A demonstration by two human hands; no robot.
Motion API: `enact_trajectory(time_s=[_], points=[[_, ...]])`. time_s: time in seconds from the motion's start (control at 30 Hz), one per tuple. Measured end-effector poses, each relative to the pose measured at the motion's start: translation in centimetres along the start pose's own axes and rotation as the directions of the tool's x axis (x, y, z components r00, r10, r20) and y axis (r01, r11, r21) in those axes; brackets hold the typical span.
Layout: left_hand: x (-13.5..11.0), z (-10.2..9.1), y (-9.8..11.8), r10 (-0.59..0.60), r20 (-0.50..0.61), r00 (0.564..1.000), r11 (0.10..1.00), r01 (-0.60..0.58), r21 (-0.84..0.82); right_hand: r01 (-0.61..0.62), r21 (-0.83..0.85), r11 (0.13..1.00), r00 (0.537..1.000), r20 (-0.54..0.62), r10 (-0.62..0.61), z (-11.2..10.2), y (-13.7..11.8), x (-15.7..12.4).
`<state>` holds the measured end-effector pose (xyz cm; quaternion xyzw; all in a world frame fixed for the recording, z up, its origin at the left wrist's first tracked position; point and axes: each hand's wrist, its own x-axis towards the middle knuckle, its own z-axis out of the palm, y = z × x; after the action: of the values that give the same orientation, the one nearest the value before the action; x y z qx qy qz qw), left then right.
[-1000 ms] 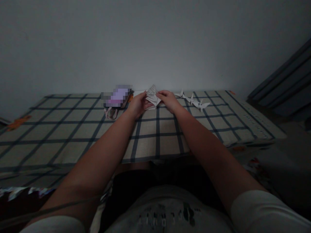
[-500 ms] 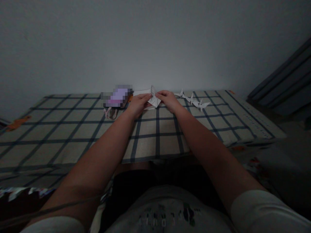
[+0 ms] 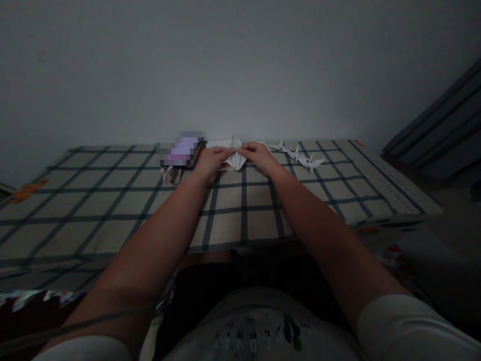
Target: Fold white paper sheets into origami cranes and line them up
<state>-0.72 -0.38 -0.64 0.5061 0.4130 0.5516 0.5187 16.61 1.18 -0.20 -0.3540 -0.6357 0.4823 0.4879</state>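
Observation:
Between my two hands is a piece of folded white paper [image 3: 236, 161], creased into a diamond-like shape with a point toward me. My left hand [image 3: 213, 161] pinches its left side, thumb and fingers closed on it. On the other side my right hand [image 3: 259, 154] grips the paper with thumb and forefinger. White paper sheets [image 3: 219, 143] lie flat behind and under the hands. To the right stand several folded paper cranes [image 3: 311, 162] in a slanting row. The fingers partly cover the folded paper.
A phone with a lilac screen [image 3: 183, 150], partly pixelated, lies left of my hands, with a pink strap [image 3: 171, 175] beside it. A checked tablecloth [image 3: 112, 200] covers the table, which meets a plain wall [image 3: 240, 70] at the back. A dark curtain-like fold [image 3: 443, 110] hangs at the right.
The folded paper has opened out a little and sits lower and flatter between my hands. My fingers have shifted slightly along its sides. Everything else stays in place.

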Motion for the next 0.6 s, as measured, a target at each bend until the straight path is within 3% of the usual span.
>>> enact_trajectory(time_s=[0.13, 0.4, 0.6], points=[[-0.2, 0.2, 0.1, 0.016, -0.002, 1.000, 1.000, -0.016, 0.005, 0.013, 0.008, 1.000, 0.999, -0.037, -0.012, 0.1, 0.3, 0.3], [0.0, 0.4, 0.9, -0.052, 0.081, 0.995, 0.982, 0.066, -0.177, -0.003, 0.092, 0.996, 0.993, -0.120, 0.014, -0.4, 0.6, 0.8], [-0.4, 0.4, 0.9, -0.014, 0.106, 0.994, 0.995, 0.024, -0.095, -0.019, 0.155, 0.988, 0.992, -0.117, 0.037, -0.3, 0.6, 0.8]])
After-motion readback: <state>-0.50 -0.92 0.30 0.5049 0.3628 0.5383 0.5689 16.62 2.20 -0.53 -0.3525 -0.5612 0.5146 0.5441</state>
